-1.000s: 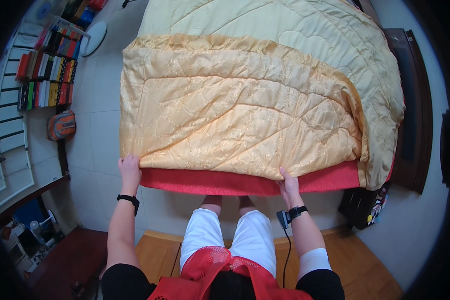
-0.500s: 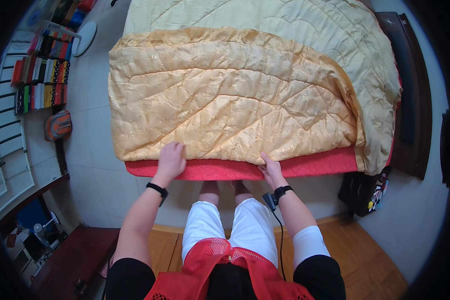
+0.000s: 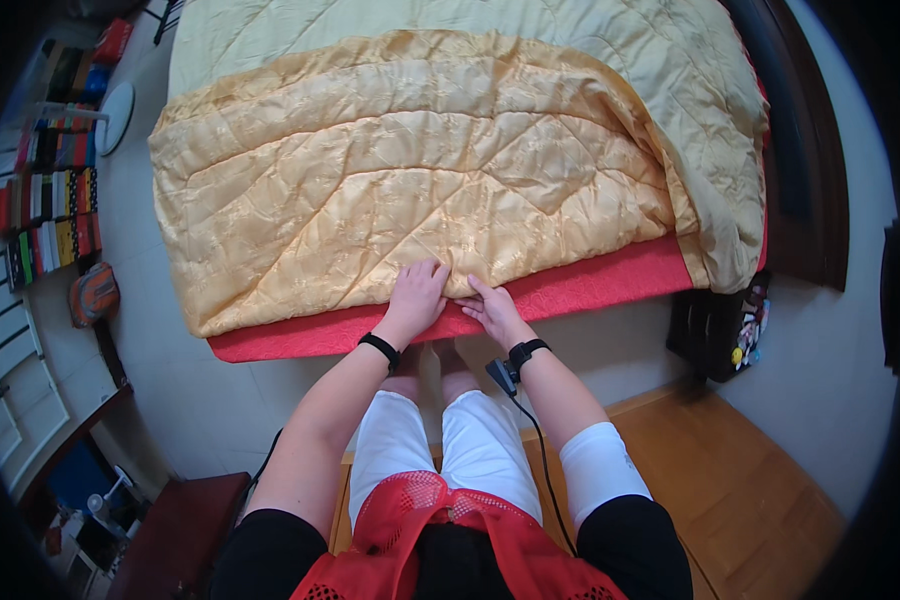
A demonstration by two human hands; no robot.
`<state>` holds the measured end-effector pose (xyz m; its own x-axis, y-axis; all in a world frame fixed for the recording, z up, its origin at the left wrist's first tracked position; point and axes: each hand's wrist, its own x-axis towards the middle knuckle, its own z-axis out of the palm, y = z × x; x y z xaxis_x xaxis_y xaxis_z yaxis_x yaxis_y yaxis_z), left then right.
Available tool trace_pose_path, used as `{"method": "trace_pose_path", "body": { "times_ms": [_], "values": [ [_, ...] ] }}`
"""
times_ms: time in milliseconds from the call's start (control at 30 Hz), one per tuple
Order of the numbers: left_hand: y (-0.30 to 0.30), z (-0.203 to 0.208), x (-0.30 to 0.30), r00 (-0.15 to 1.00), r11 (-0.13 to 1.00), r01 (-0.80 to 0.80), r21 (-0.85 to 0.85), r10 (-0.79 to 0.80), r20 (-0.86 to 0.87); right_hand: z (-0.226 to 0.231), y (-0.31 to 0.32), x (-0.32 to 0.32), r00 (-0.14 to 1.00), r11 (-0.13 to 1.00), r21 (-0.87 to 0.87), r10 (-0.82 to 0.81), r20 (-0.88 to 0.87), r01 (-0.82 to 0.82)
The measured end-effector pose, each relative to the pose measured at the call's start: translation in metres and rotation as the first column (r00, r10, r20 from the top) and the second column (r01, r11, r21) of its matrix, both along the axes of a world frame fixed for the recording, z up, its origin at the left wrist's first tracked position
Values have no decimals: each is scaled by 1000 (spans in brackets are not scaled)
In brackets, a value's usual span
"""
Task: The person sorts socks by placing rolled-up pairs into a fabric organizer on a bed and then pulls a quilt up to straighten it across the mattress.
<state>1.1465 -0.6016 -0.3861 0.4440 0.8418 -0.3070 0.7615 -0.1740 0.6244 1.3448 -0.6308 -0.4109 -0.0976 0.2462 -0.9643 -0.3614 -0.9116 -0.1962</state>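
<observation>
A golden quilt lies with its near part folded back over its paler side on a bed. Below its near edge shows a strip of red bed cover. My left hand rests at that edge, fingers bent together over the fabric and gripping it. Close to its right, my right hand pinches the same edge, thumb on top; its other fingers are partly hidden. The two hands are nearly touching.
Shelves of books and an orange-grey bag stand on the left. A dark red seat or box is at lower left. Dark wooden furniture flanks the bed's right side. A cable hangs from my right wrist device.
My left hand has moved right along the quilt's edge, and my right hand has moved left, bringing them together. The view has shifted and tilted, with the bed now slanting.
</observation>
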Motion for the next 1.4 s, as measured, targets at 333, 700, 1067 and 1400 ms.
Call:
{"method": "trace_pose_path", "body": {
  "times_ms": [333, 700, 1067, 1400],
  "values": [
    [18, -11, 55, 997, 996, 63, 66, -66, 43, 2, 19, 80, 974, 982, 31, -188, 125, 185],
    [39, -11, 176, 999, 1000, -4, 4, 4, -47, -2, 37, 241, 945, 950, 113, -303, 123, 290],
    [83, -3, 317, 998, 996, -53, 68, 50, 33, -2, 90, 374, 910, 912, 168, -396, 122, 374],
    [115, 3, 398, 986, 998, -66, 23, 61, 157, 9, 92, 511, 801, 838, 278, -536, 265, 469]
  ]
}}
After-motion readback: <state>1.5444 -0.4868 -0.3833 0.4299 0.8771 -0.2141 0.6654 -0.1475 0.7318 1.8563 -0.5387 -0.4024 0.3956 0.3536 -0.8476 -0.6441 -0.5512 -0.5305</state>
